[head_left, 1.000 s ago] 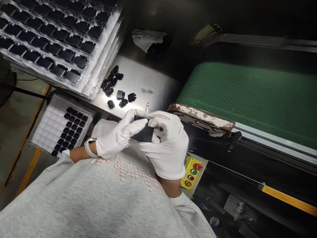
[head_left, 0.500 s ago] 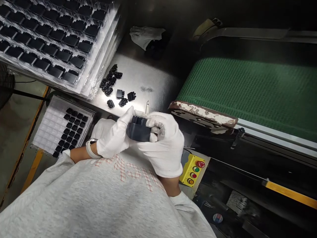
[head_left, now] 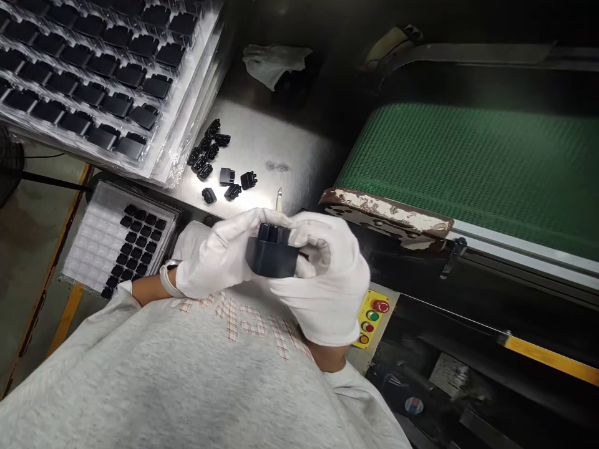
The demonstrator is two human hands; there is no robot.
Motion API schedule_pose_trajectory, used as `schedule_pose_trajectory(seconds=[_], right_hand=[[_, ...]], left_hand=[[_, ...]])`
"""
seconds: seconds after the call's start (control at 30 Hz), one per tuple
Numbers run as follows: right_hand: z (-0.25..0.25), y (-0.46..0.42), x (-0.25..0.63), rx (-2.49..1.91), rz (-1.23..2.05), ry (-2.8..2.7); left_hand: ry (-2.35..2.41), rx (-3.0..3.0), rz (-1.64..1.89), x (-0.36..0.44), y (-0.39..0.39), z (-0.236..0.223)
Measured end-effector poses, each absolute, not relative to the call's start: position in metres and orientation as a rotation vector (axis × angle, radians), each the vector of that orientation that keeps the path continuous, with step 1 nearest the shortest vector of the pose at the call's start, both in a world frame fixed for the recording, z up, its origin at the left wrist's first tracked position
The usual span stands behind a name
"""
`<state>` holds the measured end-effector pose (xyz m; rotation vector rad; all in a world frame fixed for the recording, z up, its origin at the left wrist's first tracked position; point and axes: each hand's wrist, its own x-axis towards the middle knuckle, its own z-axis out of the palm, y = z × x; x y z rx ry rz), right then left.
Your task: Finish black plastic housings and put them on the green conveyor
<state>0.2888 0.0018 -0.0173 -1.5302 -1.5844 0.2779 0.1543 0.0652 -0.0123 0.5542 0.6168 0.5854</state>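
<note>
A black plastic housing [head_left: 274, 257] is held in front of my chest between both gloved hands. My left hand [head_left: 222, 252] grips its left side, with fingers reaching over the top edge. My right hand [head_left: 330, 274] closes on its right side, thumb and fingers curled against it. Just beyond my fingertips a pointed blade [head_left: 279, 199] shows on the metal table; its lower end is hidden behind my hands. Several small black plastic parts [head_left: 204, 156] lie loose on the table, up and left of my hands.
Stacked clear trays [head_left: 161, 146] of black parts stand at the upper left. A lower tray [head_left: 88, 243] is partly filled with small black parts. A white cloth [head_left: 276, 64] lies farther back. At right are a green conveyor belt [head_left: 468, 168] and a yellow button box [head_left: 372, 318].
Both hands have shifted slightly right and down with the black housing, which has turned so its broad flat side shows more. The loose parts and blade have stayed put.
</note>
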Motion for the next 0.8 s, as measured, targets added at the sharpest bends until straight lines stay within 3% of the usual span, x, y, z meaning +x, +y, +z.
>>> schedule_pose_trajectory(seconds=[0.27,0.8], right_hand=[[-0.014,0.004,0.286,-1.527,0.306,-1.57],[-0.026,0.011,0.279,-1.453,0.358,-1.464]], left_hand=[[0.469,0.31,0.422,0.152,0.068,-0.009],[0.431,0.413,0.422,0.145,0.071,-0.012]])
